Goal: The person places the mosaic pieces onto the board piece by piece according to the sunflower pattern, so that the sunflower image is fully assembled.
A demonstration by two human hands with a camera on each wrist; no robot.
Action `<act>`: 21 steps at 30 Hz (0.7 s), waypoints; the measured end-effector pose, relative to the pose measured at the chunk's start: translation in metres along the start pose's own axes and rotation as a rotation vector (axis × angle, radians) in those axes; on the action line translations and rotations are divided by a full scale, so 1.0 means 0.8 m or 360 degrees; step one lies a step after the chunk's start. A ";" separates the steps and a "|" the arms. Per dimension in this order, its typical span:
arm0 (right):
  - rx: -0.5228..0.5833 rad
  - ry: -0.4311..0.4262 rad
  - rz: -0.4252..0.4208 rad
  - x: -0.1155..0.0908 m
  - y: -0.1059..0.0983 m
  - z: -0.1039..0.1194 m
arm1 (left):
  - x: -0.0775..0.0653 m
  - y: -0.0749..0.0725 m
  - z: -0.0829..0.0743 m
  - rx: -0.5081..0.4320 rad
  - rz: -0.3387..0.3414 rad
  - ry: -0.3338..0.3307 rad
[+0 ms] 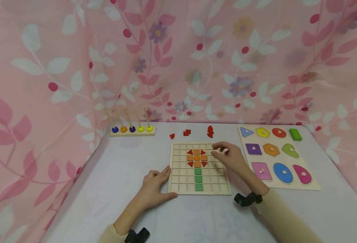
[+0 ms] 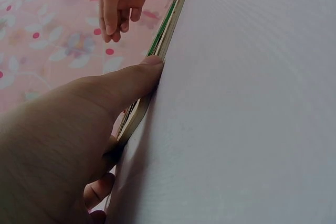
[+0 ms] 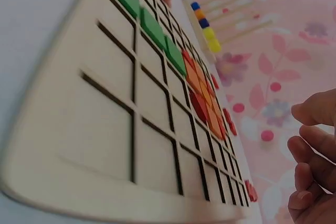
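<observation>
A wooden grid board (image 1: pixel 178 179) lies on the table with three green square tiles (image 1: pixel 198 179) in a column. Above them on the board, several orange squares (image 1: pixel 189 157) surround an orange round piece (image 1: pixel 197 158), with red quarter-shaped pieces (image 1: pixel 190 164) at the corners. My left hand (image 1: pixel 153 189) touches the board's near-left corner, its thumb along the near edge and a finger at the left edge. Over the board's right side hovers my right hand (image 1: pixel 230 157), fingers loosely bent, nothing visible in them. In the right wrist view its fingers (image 3: pixel 310 150) are clear of the board.
Loose red pieces (image 1: pixel 210 131) lie in small groups behind the board. A peg stand (image 1: pixel 132 134) with coloured beads stands at back left. On the right lies a knobbed shape-puzzle board (image 1: pixel 248 158), with a green block (image 1: pixel 295 134) by its far corner. A floral curtain (image 1: pixel 178 60) hangs behind.
</observation>
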State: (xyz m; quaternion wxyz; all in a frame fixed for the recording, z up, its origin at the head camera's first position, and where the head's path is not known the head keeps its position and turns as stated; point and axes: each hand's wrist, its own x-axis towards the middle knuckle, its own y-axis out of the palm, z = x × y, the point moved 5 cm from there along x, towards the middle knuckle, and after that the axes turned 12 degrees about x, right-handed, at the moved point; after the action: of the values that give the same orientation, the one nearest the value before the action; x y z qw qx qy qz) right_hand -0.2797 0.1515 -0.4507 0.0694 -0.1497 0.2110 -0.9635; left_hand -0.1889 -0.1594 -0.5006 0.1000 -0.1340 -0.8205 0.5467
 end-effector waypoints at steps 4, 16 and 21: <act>-0.0086 0.0060 -0.0032 0.044 -0.016 -0.026 | -0.001 -0.001 0.000 -0.0002 -0.0004 0.0001; -0.0246 0.0251 0.0172 0.118 -0.005 -0.076 | 0.000 0.004 0.002 -0.0001 0.0007 -0.0004; -0.0307 0.0276 0.0280 0.134 0.003 -0.081 | 0.001 0.004 0.003 -0.0003 0.0001 -0.0005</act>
State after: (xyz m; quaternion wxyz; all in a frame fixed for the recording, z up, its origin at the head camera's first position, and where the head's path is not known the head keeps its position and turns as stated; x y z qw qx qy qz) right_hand -0.4013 0.1533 -0.4802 0.1203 -0.0528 0.3200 -0.9383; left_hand -0.1904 -0.1603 -0.5046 0.0985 -0.1336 -0.8212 0.5460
